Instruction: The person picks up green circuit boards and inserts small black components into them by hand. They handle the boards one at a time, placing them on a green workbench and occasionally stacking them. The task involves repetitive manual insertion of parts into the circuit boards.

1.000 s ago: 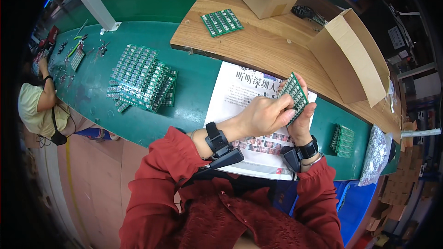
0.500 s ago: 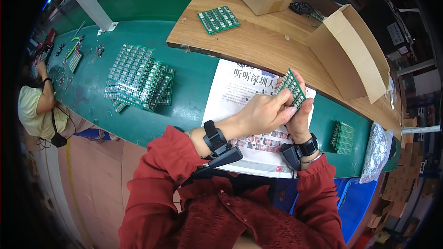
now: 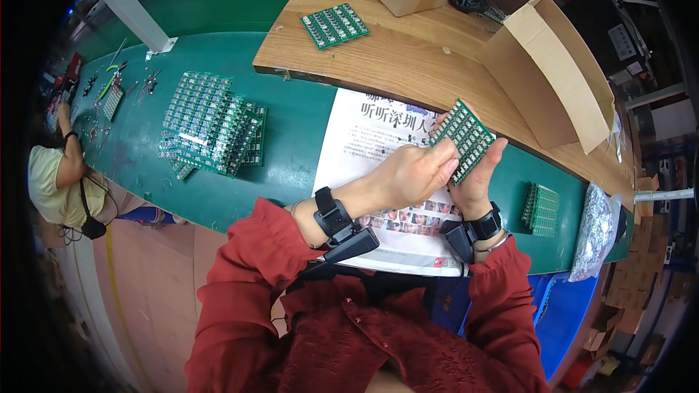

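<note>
A green circuit board [image 3: 463, 138] with rows of small pale parts is held tilted above a newspaper. My left hand [image 3: 416, 176] pinches its lower left edge, the thumb lying over the front and the fingers curled. From behind and below, my right hand [image 3: 477, 183] cradles the same board; its thumb stands up beside the right edge, and most of its fingers are hidden behind the board. Beneath both hands lies the newspaper [image 3: 336, 167], on the green tabletop [image 3: 287, 153].
Stacked circuit boards [image 3: 207, 120] stand to the left, with a smaller batch of boards [image 3: 541, 209] at right beside a silvery plastic bag [image 3: 593, 236]. A single board [image 3: 335, 26] lies on the raised wooden board [image 3: 408, 51], near an open cardboard box [image 3: 546, 76]. Far left, a person [image 3: 58, 175] works.
The board has turned so more of its face shows. My right thumb has lifted off its lower corner and points upward, while my left hand keeps its pinch.
</note>
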The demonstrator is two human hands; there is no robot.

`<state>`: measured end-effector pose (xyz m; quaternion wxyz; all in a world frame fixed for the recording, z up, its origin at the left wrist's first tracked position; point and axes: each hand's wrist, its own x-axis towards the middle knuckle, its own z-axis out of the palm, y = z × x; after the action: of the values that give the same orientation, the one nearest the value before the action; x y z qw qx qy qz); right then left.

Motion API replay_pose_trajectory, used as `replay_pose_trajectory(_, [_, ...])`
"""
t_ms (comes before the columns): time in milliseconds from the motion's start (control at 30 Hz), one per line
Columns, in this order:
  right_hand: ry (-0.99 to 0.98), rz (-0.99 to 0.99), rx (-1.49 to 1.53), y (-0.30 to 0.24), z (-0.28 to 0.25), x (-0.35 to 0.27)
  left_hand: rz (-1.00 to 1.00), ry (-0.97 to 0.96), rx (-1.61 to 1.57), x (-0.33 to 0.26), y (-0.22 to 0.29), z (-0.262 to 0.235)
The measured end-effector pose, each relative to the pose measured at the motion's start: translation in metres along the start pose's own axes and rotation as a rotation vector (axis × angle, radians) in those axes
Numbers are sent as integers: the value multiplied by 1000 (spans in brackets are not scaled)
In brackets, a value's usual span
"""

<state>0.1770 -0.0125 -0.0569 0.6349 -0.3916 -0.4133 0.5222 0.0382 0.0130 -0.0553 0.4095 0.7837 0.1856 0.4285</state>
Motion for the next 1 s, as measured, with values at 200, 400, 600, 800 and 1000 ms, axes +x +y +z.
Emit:
replay_pose_trajectory(200, [2, -14, -1, 0, 0, -1, 109, -121, 233, 2, -2, 0])
replay_pose_trajectory(400, [32, 2, 67, 2, -1, 0, 17, -45, 16, 0, 0, -1])
replay_pose_trajectory(600, [50, 5, 36, 0, 1, 0, -36, -136, 87, 1, 1, -3])
replay_pose_trajectory(800, [24, -35, -67, 5, 1, -1, -71, -86, -7, 1, 3, -1])
replay_pose_trajectory(1000, [-18, -95, -119, 3, -3, -1, -47, -50, -40, -2, 3, -10])
